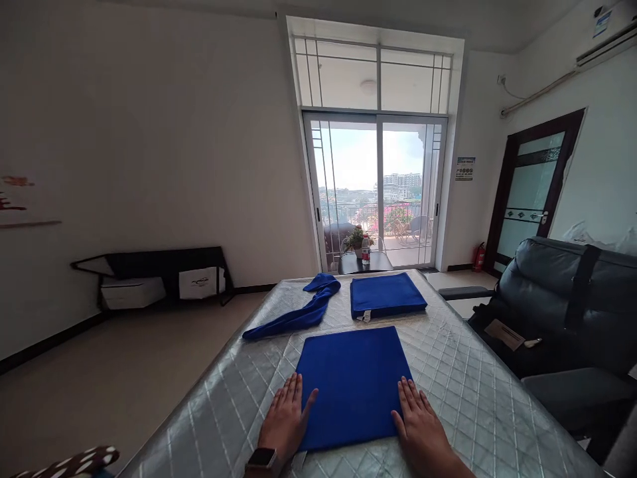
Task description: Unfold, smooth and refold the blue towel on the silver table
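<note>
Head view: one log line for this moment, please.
left hand flat, left edge of folded blue cloth | right hand flat, right edge | quilted table | behind: folded stack, loose cloth

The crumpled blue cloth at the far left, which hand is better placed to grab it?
Probably the left hand: the crumpled cloth lies ahead on its side; the right hand would cross the folded cloth.

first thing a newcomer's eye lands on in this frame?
Probably the bright blue folded cloth at the near edge of the silver quilted table, with the left hand and right hand resting flat on its two lower corners. Beyond it lie a second folded blue cloth and, to its left, a loose twisted one. Behind the table, the sunlit sliding glass door draws the eye next.
</note>
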`<state>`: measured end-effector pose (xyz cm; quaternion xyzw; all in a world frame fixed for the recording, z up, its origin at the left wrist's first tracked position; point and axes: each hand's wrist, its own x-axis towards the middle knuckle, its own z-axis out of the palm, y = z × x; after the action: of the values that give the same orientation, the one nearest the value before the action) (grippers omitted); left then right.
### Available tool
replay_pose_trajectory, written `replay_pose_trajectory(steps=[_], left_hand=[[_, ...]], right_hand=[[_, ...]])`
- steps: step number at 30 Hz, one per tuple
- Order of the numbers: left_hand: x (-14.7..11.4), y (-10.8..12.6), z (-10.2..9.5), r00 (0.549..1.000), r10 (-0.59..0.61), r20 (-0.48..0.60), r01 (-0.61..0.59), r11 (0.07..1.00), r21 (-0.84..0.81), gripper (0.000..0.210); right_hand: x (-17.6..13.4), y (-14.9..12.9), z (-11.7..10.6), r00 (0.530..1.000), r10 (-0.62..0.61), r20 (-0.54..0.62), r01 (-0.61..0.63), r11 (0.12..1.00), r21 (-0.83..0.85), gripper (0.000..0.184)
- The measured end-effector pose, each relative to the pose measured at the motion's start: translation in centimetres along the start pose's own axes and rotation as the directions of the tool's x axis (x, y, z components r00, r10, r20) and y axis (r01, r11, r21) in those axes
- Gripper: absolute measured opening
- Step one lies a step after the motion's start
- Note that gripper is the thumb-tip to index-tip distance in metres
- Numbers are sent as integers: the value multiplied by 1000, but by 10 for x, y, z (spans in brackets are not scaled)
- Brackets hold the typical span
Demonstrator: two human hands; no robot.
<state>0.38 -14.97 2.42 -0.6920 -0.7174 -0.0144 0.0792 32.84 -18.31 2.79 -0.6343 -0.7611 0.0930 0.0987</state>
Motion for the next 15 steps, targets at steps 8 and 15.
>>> replay_pose_trajectory(steps=[8,15], left_hand=[[-23,105,-10,926,378,-28,-370,888,-272,69],[-34,163,18,828,534,-169,-559,768,-313,68]], right_hand=[[2,8,12,998,-11,-54,14,998,61,66],[6,21,29,987,-92,-129,98,994,40,57]])
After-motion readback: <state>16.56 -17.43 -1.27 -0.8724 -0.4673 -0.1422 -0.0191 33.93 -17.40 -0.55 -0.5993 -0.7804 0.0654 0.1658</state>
